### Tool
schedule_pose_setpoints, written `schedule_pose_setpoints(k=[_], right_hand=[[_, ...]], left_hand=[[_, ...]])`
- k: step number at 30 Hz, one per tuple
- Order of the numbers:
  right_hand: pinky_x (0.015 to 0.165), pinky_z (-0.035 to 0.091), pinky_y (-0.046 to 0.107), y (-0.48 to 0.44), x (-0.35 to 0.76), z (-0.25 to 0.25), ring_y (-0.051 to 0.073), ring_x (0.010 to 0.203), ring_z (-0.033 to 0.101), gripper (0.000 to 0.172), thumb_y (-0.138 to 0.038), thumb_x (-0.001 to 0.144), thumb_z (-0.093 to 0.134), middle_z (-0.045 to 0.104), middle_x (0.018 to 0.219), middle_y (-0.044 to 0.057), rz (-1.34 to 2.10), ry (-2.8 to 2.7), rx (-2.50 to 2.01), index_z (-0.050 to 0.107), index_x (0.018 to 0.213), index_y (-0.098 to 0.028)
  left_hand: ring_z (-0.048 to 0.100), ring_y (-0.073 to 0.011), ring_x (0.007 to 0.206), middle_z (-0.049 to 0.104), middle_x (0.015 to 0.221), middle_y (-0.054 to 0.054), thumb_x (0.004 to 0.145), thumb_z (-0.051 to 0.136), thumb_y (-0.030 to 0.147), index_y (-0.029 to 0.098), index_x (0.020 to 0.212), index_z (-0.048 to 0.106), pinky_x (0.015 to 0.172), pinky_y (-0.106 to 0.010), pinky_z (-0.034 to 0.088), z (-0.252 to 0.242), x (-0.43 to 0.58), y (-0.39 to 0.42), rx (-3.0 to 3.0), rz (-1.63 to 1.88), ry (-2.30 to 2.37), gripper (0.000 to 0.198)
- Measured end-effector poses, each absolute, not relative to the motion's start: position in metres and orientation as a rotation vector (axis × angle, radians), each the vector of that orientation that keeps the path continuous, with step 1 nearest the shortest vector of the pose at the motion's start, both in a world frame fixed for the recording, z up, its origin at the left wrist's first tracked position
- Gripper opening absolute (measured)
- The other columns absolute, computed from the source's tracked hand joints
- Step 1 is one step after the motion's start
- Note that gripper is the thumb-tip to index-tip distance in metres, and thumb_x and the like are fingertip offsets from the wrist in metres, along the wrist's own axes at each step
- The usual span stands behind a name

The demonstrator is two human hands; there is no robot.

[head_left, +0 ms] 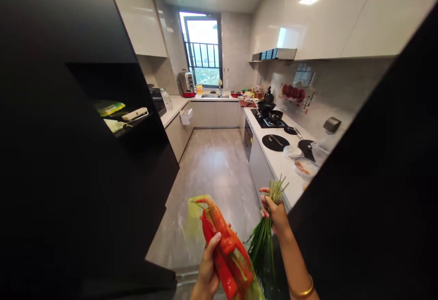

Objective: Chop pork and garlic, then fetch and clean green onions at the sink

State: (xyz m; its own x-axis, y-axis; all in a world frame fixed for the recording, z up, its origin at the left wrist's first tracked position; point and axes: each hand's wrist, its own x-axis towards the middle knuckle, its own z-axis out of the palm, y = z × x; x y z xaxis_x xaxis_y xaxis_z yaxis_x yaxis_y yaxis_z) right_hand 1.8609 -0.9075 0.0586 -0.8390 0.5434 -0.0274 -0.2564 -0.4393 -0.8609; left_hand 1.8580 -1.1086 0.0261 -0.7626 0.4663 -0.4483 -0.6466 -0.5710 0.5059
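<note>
My left hand (209, 270) is wrapped round several long red peppers (224, 240) at the bottom middle. Some yellow-green material (196, 206) shows behind their tips, and pale green stuff lies below them; I cannot make out either. To the right, my right hand (273, 211) grips a bunch of thin green stems (265, 240), like chives. Its pale cut ends point up and the dark green leaves hang down. A gold bangle (304, 288) is on my right forearm. The two bundles are side by side, close together at the bottom.
A kitchen floor (215, 163) runs forward between counters. On the right counter are a gas stove (265, 120), a round black lid (275, 142) and a glass bowl (306, 168). A sink (214, 96) is under the window. Dark panels flank both sides; the left has a shelf niche (133, 124).
</note>
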Motion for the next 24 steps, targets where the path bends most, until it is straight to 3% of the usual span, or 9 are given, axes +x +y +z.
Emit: schedule_pose_setpoints(k=[9,17,24], right_hand=[[0.032,0.029,0.017,-0.805,1.581,0.111,0.002,0.030,0.029,0.025,-0.029,0.063,0.066,0.038,0.045,-0.011,2.411,-1.059,-0.323,0.055,0.083,-0.019],[0.034,0.029,0.015,-0.735,1.376,0.099,0.001,0.031,0.027,0.020,-0.027,0.064,0.066,0.036,0.044,-0.012,2.560,-0.909,-0.436,0.054,0.078,-0.019],[0.036,0.030,0.013,-0.643,1.253,0.086,0.000,0.032,0.028,0.020,-0.026,0.065,0.065,0.035,0.042,-0.013,2.429,-0.633,-0.601,0.052,0.078,-0.018]], left_hand=[[0.059,-0.0239,0.100,0.065,0.104,-0.002,0.075,0.054,0.025,0.030,0.113,0.057,0.091,-0.035,0.044,0.053,1.632,-1.092,-0.337,2.526,0.870,0.039],[0.063,-0.0209,0.086,0.069,0.091,-0.004,0.074,0.050,0.033,0.019,0.117,0.053,0.090,-0.036,0.045,0.065,1.378,-1.083,-0.665,2.761,1.125,0.045],[0.064,-0.0203,0.081,0.068,0.091,-0.008,0.072,0.053,0.027,0.014,0.113,0.055,0.083,-0.035,0.049,0.114,1.164,-0.992,-0.445,2.529,1.070,0.043]])
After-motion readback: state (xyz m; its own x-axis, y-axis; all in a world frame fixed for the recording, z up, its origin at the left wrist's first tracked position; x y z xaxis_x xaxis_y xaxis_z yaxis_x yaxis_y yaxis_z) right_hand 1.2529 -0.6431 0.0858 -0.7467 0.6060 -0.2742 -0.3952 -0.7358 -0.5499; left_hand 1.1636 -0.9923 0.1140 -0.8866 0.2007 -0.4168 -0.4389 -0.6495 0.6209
